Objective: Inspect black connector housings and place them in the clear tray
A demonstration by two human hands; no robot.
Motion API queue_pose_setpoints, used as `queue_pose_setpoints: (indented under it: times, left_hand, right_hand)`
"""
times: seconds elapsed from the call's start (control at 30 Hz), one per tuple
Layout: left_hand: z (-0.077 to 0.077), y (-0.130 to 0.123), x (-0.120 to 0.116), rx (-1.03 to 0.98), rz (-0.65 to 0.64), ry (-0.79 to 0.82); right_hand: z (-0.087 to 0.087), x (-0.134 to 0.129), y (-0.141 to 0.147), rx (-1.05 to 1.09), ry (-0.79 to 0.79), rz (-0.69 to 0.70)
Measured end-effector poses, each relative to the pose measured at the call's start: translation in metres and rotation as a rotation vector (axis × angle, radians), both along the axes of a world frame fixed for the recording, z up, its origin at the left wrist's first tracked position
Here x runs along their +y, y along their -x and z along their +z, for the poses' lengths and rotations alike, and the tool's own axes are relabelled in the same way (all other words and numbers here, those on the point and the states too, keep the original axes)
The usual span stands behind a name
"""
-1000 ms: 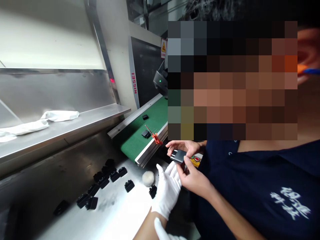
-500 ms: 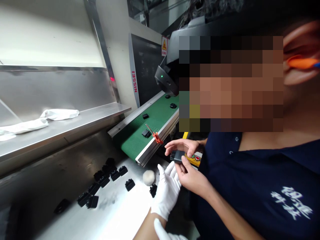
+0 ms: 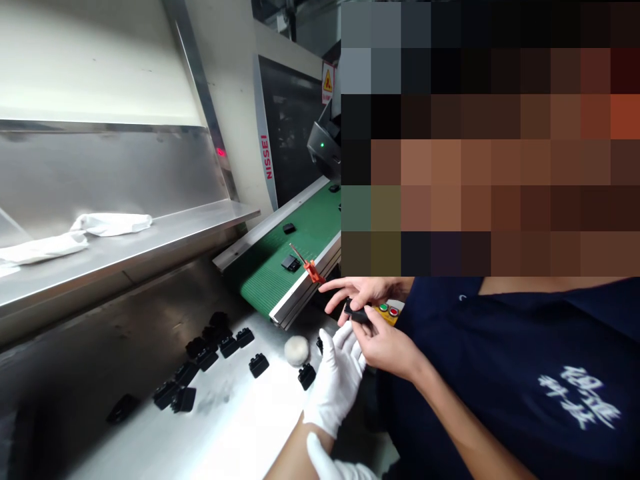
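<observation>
My left hand (image 3: 334, 381), in a white glove, is held palm up with its thumb raised and fingers stretched out. It holds nothing that I can see. Its fingertips are just under a co-worker's bare hands (image 3: 387, 340), which hold a black plastic part (image 3: 359, 312). At the bottom edge, my gloved right hand (image 3: 343, 467) is partly in view by my left wrist, its fingers cut off by the frame. Beside my left thumb, a black plastic part (image 3: 307, 377) and a round whitish pad (image 3: 297, 351) lie on the metal table (image 3: 240, 427).
Several black parts (image 3: 205, 353) lie grouped across the table. A green conveyor belt (image 3: 265, 277) carries more of them, with an orange-handled tool (image 3: 313, 271) at its edge. White cloth (image 3: 115, 224) lies on the metal shelf (image 3: 190, 233). The co-worker stands close on the right.
The co-worker's hands have turned the black part and lowered their fingers onto it. My left hand stays palm up in nearly the same place. The view has shifted slightly.
</observation>
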State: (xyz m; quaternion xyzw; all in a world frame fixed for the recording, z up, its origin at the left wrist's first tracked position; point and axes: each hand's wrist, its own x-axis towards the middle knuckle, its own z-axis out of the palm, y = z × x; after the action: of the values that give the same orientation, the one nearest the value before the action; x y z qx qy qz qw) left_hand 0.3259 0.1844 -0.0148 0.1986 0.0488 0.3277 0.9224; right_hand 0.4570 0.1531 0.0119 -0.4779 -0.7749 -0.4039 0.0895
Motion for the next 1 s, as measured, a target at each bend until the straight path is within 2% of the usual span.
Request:
queue_pose_setpoints:
  times: [0.17,0.33,0.63,1.0]
  left_hand:
    - [0.000,0.000,-0.001,0.016,0.025,0.033]
    - [-0.001,0.003,-0.002,0.029,0.031,0.070]
    - [0.001,-0.003,0.000,-0.006,0.014,0.028]
    - [0.002,-0.011,-0.001,-0.028,-0.018,0.030]
  right_hand:
    - [0.015,0.000,0.002,-0.305,-0.090,-0.017]
    - [0.016,0.002,0.001,-0.406,-0.118,-0.063]
    - [0.013,0.005,-0.001,-0.406,-0.159,-0.105]
    - [0.021,0.001,0.005,-0.333,-0.140,-0.063]
